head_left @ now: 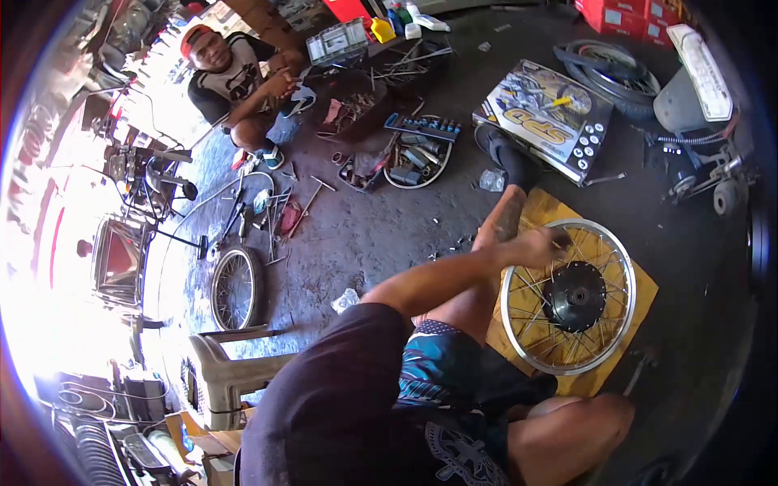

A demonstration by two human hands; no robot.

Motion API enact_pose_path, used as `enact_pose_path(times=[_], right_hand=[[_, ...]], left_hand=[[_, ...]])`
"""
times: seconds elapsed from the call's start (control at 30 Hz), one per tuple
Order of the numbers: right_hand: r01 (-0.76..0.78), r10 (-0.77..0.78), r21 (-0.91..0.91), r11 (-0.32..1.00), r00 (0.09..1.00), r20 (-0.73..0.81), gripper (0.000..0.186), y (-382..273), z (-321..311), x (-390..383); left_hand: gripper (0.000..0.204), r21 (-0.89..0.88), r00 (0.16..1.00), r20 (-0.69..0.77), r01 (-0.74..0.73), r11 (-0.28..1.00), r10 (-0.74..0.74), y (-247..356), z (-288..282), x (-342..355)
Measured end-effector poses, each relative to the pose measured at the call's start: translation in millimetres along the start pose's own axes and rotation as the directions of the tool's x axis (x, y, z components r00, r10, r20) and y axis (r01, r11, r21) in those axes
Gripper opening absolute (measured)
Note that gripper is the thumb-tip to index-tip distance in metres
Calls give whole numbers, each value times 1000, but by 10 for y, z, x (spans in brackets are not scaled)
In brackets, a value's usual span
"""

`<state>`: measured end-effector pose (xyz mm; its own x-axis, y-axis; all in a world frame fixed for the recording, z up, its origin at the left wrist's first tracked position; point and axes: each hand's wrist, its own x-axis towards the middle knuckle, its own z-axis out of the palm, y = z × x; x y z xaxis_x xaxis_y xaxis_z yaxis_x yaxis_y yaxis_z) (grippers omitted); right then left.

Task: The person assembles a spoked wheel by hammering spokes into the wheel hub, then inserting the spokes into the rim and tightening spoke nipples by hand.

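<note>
A spoked wheel rim (510,326) with a black hub (575,296) lies flat on a yellow wooden board (644,287) in front of my legs. My left hand (536,248) is over the upper left part of the rim, beside the spokes, with its fingers curled closed. What those fingers hold, if anything, is too blurred to make out. The spokes run from the hub out to the silver rim. My right hand does not show.
A printed cardboard box (539,121) sits beyond the board, with tyres (612,73) behind it. A socket set (421,127) and a round tray of parts (417,166) lie farther left. Another person (243,89) squats at the far left. A small wheel (237,289) and a plastic chair (215,364) stand at left.
</note>
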<state>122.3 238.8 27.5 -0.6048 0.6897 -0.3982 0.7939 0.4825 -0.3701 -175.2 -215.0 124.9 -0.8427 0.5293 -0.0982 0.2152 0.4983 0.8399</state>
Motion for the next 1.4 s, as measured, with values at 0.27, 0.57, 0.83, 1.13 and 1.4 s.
enact_pose_path(times=[0.27,0.57,0.83,1.13,1.4], right_hand=[[-83,-24,378,922,963,269,63,284,70,-1939],[-187,10,466,865,934,356,67,607,-608,-3357],[-238,70,459,856,933,354,71,312,-784,-3836],[-315,181,439,842,930,319,74,29,-854,-4210],[-373,265,399,838,916,300,71,-187,-902,-4410]], left_hand=[[43,-265,827,-385,326,908,-409,-971,-939,-1741],[41,23,732,-341,634,773,-590,-2489,-689,-2592],[38,216,645,-337,762,611,-686,-2297,-208,-2519],[29,347,693,-231,715,607,-683,-2124,347,-1566],[35,333,650,-167,745,578,-741,-2313,536,-1594]])
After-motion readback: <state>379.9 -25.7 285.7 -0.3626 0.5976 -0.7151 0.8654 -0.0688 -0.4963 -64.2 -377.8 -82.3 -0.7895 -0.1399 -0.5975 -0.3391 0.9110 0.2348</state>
